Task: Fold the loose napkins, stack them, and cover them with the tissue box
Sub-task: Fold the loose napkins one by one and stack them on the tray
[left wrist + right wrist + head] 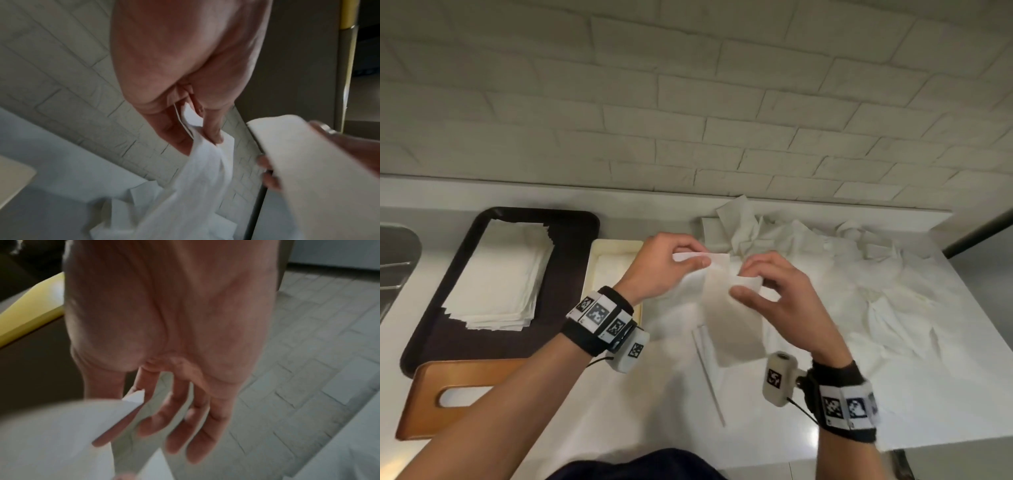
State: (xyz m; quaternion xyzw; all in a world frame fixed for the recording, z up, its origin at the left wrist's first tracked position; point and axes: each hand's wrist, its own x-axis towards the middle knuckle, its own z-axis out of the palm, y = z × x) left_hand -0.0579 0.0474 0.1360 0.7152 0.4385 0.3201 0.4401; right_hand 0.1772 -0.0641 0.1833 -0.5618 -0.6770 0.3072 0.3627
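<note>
We see a white tabletop [774, 411] under a pale brick wall [688, 102] (upper frame); left hand [664, 270] and right hand [767, 291] pinch one napkin [726, 318].

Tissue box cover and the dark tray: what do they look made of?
Tissue box cover: apparently wood, smooth orange-brown satin finish with an oval slot. Dark tray: probably matte plastic, with a rounded raised rim; texture is too blurred to confirm.

wall: pale brick-pattern wall [688, 102] behind the surface
surface: white, glossy surface [674, 394]
tray: dark tray [571, 240] at the left of the surface
sink: metal sink [393, 260] at the far left edge
post: yellow-topped post [347, 32] in the left wrist view
</note>
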